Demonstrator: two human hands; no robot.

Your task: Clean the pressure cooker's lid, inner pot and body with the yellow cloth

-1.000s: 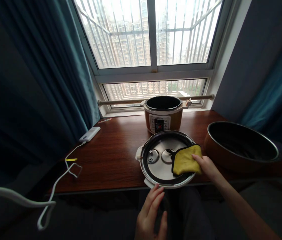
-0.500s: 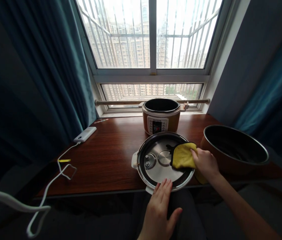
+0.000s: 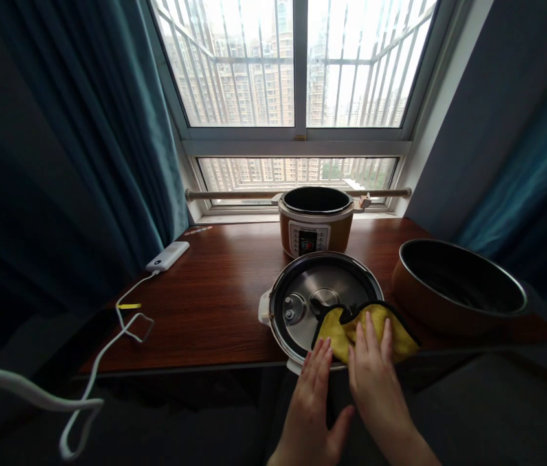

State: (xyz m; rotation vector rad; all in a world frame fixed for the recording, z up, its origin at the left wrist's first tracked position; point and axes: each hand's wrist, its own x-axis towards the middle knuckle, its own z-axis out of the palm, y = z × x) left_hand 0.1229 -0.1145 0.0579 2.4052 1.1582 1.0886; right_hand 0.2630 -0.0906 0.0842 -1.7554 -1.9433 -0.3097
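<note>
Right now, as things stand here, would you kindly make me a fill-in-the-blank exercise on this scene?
The cloth under the right hand is mostly coloured ____.
In the picture, the large pan stands to the ____ of the lid.
The cable running to the small device is coloured ____.
The cooker stands between the lid and the ____.

Missing words: yellow; right; white; window.

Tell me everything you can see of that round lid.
The lid is round, with a shiny, metal-looking face, a dark ring inside its bright rim, small fittings at the left and white tabs at its left and front. It lies roughly flat before the cooker. A yellow cloth, under the right hand, covers its front right; whether the left hand touches it is unclear.
</note>
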